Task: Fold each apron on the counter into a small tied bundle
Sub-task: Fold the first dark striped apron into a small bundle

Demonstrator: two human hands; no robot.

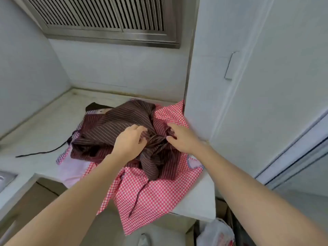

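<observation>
Both hands are down on the pile, close together but not touching. The left hand point(130, 141) has its fingers curled into the bunched folds of the brown striped apron point(113, 125); the right hand point(182, 137) grips the same gathered cloth from the other side, fingers tucked into it. That apron lies crumpled on top of a red checked apron point(150, 189), which is spread on the white surface point(44, 121) and hangs over its near edge. A pale pink cloth point(71, 167) pokes out from under the heap on the left, and a black strap point(40, 152) trails across the surface beyond it. A tall white cupboard point(248, 86) stands just right of the pile, with a metal vent grille point(99, 13) above
</observation>
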